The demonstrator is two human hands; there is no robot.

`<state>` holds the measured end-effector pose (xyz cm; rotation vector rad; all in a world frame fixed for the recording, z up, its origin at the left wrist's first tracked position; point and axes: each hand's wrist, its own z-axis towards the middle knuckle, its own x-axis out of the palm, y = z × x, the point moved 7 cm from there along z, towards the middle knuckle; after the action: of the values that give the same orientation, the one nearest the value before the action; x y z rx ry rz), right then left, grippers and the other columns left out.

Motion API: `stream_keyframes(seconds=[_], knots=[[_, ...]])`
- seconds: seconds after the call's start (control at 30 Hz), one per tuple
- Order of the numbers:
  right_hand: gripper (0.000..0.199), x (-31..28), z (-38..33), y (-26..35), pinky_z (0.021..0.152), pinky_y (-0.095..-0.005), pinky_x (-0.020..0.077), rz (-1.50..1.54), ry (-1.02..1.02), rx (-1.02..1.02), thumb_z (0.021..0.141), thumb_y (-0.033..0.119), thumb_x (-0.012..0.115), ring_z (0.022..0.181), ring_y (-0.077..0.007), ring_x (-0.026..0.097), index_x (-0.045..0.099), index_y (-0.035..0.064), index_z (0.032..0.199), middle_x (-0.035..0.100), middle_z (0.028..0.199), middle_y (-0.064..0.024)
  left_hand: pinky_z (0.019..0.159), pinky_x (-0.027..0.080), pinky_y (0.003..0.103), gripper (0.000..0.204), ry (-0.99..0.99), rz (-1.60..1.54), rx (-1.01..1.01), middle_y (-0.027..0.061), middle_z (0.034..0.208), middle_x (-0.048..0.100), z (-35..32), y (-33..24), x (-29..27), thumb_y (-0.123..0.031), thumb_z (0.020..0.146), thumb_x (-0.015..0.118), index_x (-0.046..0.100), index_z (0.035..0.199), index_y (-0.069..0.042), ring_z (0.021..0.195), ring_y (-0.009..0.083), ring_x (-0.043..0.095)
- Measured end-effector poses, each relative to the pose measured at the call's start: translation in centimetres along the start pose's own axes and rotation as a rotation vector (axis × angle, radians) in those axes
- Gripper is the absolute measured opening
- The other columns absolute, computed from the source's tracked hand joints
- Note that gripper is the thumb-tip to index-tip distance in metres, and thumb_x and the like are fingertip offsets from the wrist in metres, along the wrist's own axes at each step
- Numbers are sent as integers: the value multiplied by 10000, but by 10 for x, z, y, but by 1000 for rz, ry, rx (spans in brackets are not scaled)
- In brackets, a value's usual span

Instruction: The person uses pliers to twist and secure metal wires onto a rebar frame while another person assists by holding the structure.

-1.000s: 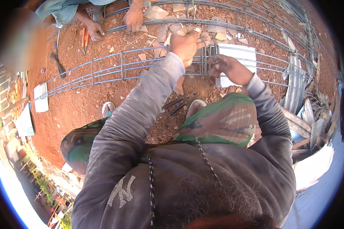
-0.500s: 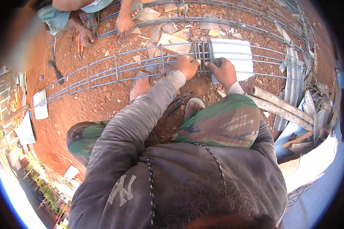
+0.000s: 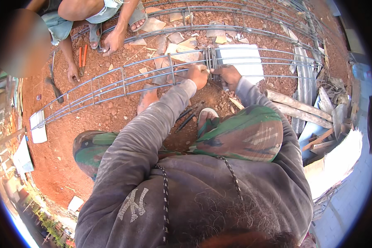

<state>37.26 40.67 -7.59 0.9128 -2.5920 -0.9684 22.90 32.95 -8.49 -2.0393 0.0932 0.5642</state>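
Observation:
A long cage of thin steel rebar runs across in front of me, with square stirrups spaced along its left part. Several stirrups stand bunched close together near its middle. My left hand is closed on the bunch's left side, its fingertips at the lower bars. From the right, my right hand pinches the same stirrups, thumb and fingers pressed together. The two hands nearly touch. The fingers partly hide the lower ends of the stirrups.
Beyond lies more rebar. At upper left a co-worker's hands hang near orange-handled pliers and a hammer. A white tile lies under the bars; dark-handled tools sit by my foot; wooden poles lie right.
My hands have come closer together, and the stirrups between them are bunched tighter. One co-worker's hand has moved down and left, past the pliers. The whole view has shifted slightly.

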Motion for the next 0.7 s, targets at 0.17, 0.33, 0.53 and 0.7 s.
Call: stream_keyframes(seconds=[0.17,0.33,0.53,0.7], knots=[[204,3,17,-11,405,-310,280,206,109,45,891,178,792,471,-116,363,651,69,790,461,627,29,682,520,369,295,-80,-128,67,138,772,748,13,11,-4,-276,898,749,781,1004,-3,703,213,688],[171,6,10,-14,408,-295,282,304,142,51,895,148,769,474,-101,369,637,88,805,466,623,35,676,514,356,280,36,-200,-111,113,779,753,9,10,3,-280,894,760,786,915,-1,693,166,670],[141,-18,-17,10,399,-229,257,122,44,-153,963,176,678,468,-45,443,689,42,1007,764,837,-46,660,500,333,260,18,-114,-69,64,794,755,10,10,2,-261,922,742,777,930,-3,688,134,644],[164,-30,-23,14,395,-239,295,154,64,-173,952,164,692,456,-66,443,720,10,998,710,761,-18,677,501,279,218,83,-538,20,71,941,755,14,-14,26,-157,1031,630,692,1112,36,761,123,665]])
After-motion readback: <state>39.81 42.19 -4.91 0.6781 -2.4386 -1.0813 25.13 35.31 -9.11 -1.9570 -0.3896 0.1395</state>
